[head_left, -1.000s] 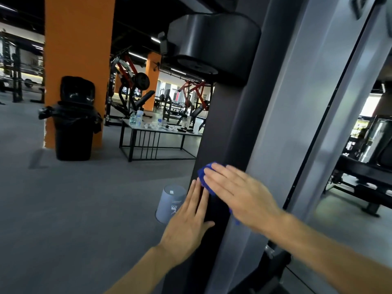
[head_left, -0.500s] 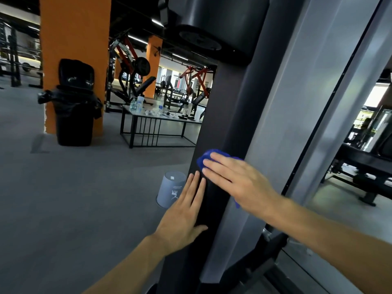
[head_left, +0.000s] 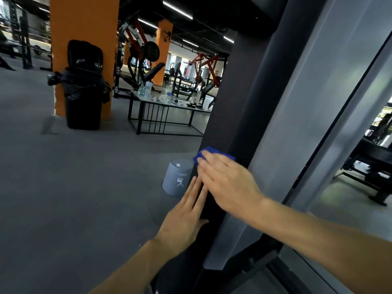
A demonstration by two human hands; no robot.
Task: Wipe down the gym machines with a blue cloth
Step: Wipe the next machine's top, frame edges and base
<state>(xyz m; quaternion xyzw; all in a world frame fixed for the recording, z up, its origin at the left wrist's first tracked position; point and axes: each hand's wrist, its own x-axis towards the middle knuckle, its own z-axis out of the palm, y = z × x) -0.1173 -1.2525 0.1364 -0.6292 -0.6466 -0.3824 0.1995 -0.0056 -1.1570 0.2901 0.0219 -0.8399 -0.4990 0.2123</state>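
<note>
At nine o'clock a black bin stands against an orange pillar. Toward eleven o'clock a low surface carries bottles and small clutter. Near the centre a grey cup-like container sits upturned on the floor, just beside the dark upright of the gym machine.

The left hand lies flat on that upright at six o'clock, fingers straight and together, holding nothing, apparently bracing. Just above it, the right hand presses the blue cloth against the same post; its grip is spread, fingers extended over the cloth, not curled around it. Only the cloth's top edge shows past the fingertips, at the centre of the view.

From three o'clock the paler grey panel of the machine runs upward beside the post.

The risk, as I judge it: the cloth is pinned only by flat pressure, so a fast stroke could let it slide out and drop. A downward wipe would also run into the left hand's fingertips, and a sweep off the post's left edge could knock the container.
</note>
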